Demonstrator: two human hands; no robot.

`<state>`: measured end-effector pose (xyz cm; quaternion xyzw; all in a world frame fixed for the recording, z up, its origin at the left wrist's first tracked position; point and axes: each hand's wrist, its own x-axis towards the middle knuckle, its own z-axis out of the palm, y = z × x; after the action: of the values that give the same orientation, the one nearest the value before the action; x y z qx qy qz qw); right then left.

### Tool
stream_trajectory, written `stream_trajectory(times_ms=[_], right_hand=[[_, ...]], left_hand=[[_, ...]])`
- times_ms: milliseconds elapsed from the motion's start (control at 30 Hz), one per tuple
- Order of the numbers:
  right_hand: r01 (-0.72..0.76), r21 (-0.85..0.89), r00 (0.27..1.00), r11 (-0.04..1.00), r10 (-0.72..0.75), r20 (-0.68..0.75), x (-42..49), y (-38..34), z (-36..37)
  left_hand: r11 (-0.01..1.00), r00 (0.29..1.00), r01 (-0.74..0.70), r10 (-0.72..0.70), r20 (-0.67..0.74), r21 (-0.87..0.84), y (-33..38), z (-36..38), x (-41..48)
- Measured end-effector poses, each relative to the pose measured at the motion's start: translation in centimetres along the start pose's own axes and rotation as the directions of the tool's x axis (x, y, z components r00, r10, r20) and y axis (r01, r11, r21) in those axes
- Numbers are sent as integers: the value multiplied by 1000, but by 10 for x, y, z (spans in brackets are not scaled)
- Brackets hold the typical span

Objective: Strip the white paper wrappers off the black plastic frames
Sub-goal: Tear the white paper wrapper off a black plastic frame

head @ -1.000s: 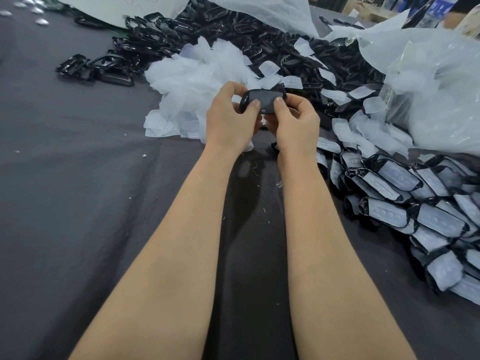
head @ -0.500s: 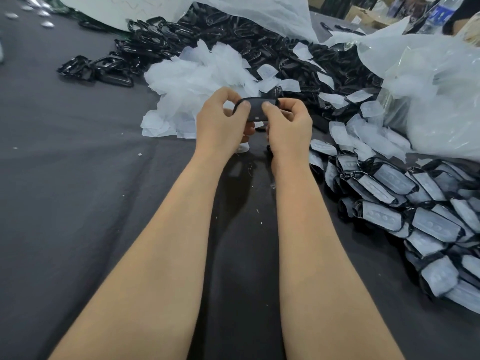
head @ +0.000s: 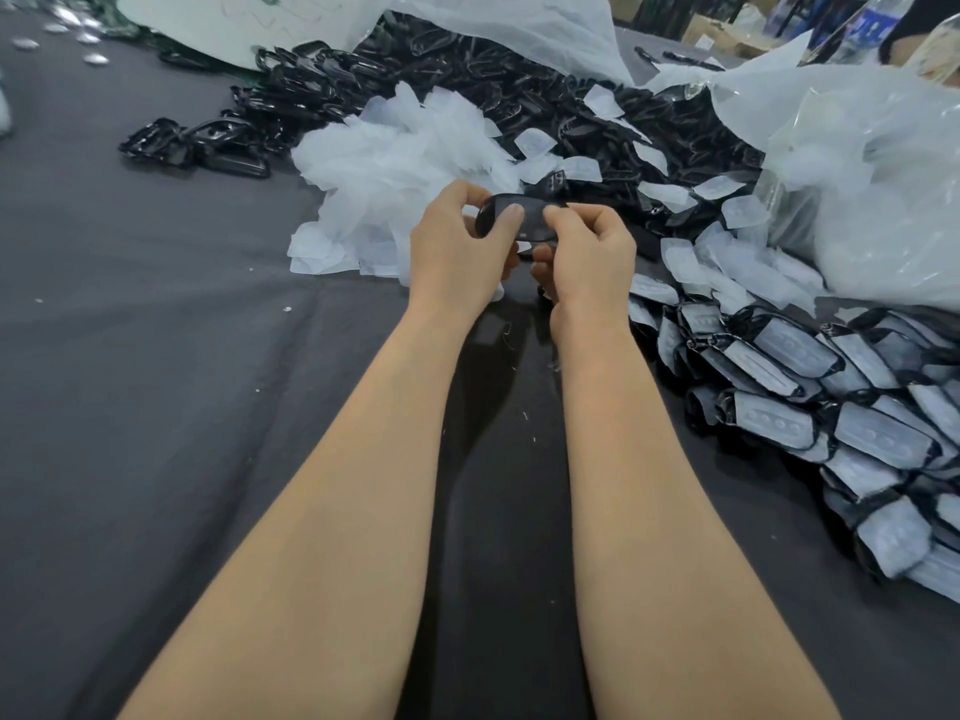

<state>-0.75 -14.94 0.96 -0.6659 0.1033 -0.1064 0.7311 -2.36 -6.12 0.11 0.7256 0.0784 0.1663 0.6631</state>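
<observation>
Both hands hold one black plastic frame [head: 530, 215] in the air above the dark table cloth [head: 156, 356]. My left hand [head: 460, 252] grips its left end, thumb on the near face. My right hand [head: 589, 254] pinches its right end between thumb and fingers. No white paper shows on the part of the frame that I can see; the fingers hide the rest. Several frames in white paper wrappers [head: 831, 407] lie heaped at the right. A pile of loose white wrappers [head: 395, 163] lies just beyond my hands.
A big heap of bare black frames [head: 467, 80] spreads across the back, a few strays [head: 197, 145] at its left. Clear plastic bags [head: 872, 189] bulge at the right. Boxes and a water bottle [head: 872, 23] stand at the far right.
Both hands stay on the same black frame and have turned it slightly between the fingers. The piles have not moved.
</observation>
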Motion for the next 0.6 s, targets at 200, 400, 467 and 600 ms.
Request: stream_trajectory(times_ms=[200, 400, 467, 600], right_hand=[[52, -53, 998, 997, -51, 21, 0, 3, -2], [141, -170, 982, 975, -115, 151, 2, 2, -1], [195, -220, 975, 956, -165, 149, 3, 3, -2], [215, -250, 975, 944, -193, 110, 2, 6, -4]], left_hand=[[1000, 1000, 3, -3, 6, 26, 1, -1, 1], [1000, 999, 17, -17, -37, 1, -1, -3, 3], [999, 999, 23, -24, -37, -31, -2, -2, 3], [997, 999, 43, -44, -13, -66, -3, 1, 3]])
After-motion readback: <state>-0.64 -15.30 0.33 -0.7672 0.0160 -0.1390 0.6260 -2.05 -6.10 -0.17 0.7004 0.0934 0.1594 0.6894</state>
